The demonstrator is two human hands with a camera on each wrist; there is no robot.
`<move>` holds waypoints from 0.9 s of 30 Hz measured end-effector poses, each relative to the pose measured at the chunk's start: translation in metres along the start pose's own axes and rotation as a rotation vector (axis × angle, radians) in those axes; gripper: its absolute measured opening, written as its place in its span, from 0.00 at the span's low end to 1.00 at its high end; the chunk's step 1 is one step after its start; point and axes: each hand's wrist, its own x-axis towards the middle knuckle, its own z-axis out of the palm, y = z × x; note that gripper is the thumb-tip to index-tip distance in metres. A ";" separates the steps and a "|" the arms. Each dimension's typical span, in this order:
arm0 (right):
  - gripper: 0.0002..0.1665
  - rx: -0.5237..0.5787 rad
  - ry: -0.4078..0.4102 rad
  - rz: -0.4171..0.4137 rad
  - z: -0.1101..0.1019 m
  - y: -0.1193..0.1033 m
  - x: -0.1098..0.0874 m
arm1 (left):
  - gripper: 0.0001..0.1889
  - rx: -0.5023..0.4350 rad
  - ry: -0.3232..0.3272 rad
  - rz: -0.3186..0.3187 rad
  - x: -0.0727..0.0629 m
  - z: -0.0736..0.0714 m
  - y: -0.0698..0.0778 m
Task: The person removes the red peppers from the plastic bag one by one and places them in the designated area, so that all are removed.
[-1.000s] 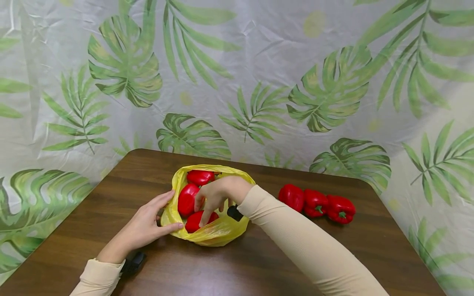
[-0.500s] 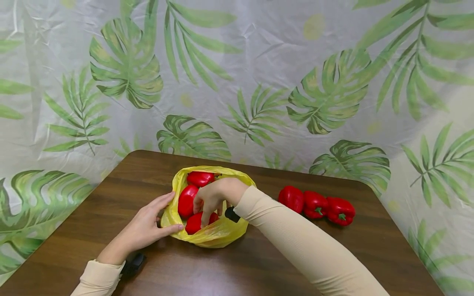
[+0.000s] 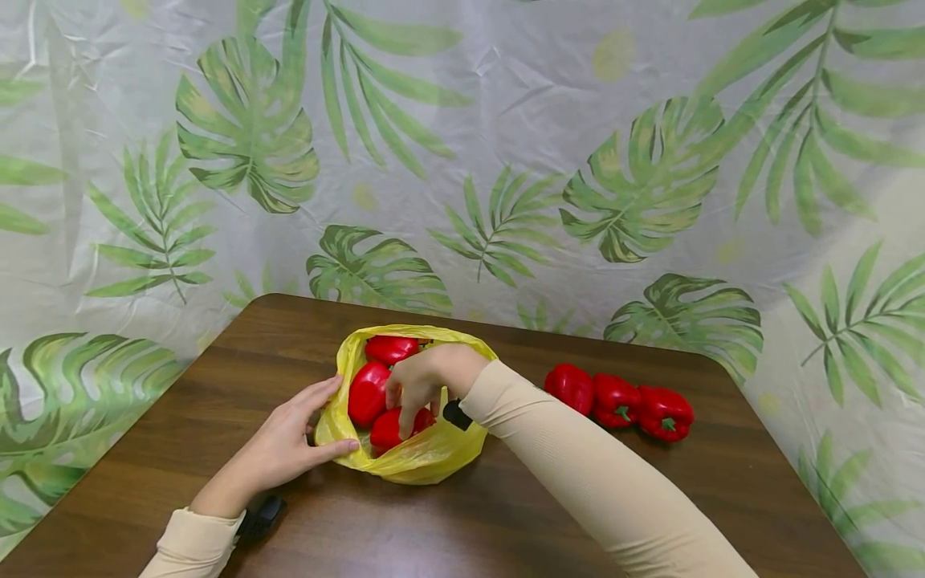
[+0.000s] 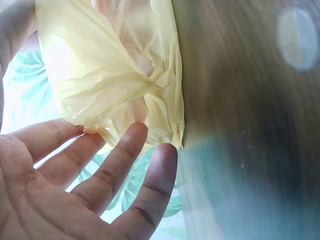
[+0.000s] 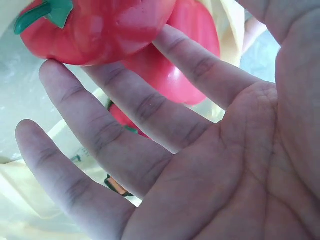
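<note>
At the left, the person's bare left hand (image 3: pixel 289 437) has stayed put, fingers slack against the crinkled, bright yellow plastic bag (image 3: pixel 422 467), thumb on its near rim, apparently steadying it. Inside, a glossy red bell pepper by the left wall (image 3: pixel 367 395) and a second red bell pepper at the back (image 3: pixel 390 348) lie much as before; the near red bell pepper (image 3: pixel 385 433) has shifted slightly rightward along with the right hand (image 3: pixel 426 377), which suggests its place is being adjusted. That hand reaches down into the bag, fingers spread and fairly straight, touching the pepper without any evident firm grip. Farther right, a fourth pepper (image 3: pixel 569 388), a fifth pepper (image 3: pixel 616 399) and a sixth pepper (image 3: pixel 666 414) sit unmoved in a row on the dark brown wood-grain table (image 3: pixel 347 534). Counted: two hands, one bag, six visible peppers, three inside, three outside; others may be hidden.
</note>
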 end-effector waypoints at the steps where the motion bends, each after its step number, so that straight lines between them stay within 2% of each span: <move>1: 0.28 0.002 0.006 0.005 -0.001 0.001 0.000 | 0.51 0.000 0.001 0.000 0.000 0.000 0.000; 8: 0.28 0.010 0.014 0.048 -0.004 0.009 0.000 | 0.51 0.005 0.006 0.004 0.000 0.000 0.000; 16: 0.22 0.057 -0.025 0.039 -0.003 0.013 0.001 | 0.51 0.005 0.003 0.007 0.000 0.001 0.001; 27: 0.22 0.099 -0.037 0.032 0.000 0.015 0.004 | 0.51 0.008 -0.001 0.004 0.000 0.001 0.000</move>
